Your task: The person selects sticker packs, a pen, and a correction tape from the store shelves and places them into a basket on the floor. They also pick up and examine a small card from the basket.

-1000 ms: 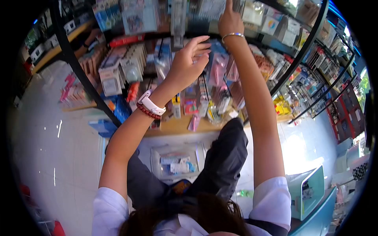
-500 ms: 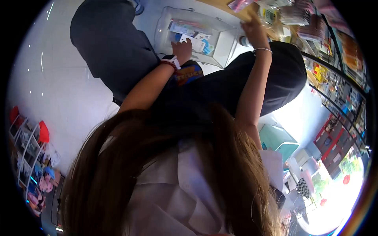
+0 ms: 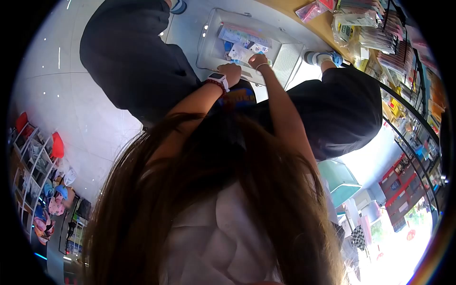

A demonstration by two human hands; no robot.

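Note:
A translucent plastic bin (image 3: 204, 59) lies on the floor between the person's legs, with several flat packets and cards inside. My left hand (image 3: 231, 73), with a white watch and a red bracelet at the wrist, is at the bin's near edge with its fingers curled; what it holds, if anything, is hidden. My right hand (image 3: 258, 61), a thin bracelet at its wrist, is closed over the bin beside a white card (image 3: 241, 53), which it seems to grip at its right end. A bluish packet (image 3: 242, 35) lies deeper in the bin.
At the upper right, a wooden shelf (image 3: 285, 8) bears a pink packet (image 3: 311, 11) and several hanging packages (image 3: 373, 35). Black rails (image 3: 408, 102) run down the right. A white rack (image 3: 31, 166) stands at the far left, and a green box (image 3: 338, 180) at the lower right.
My right hand has come down from the shelf to the bin, beside the white card. My left hand has drawn back to the bin's near edge. The view has shifted a little.

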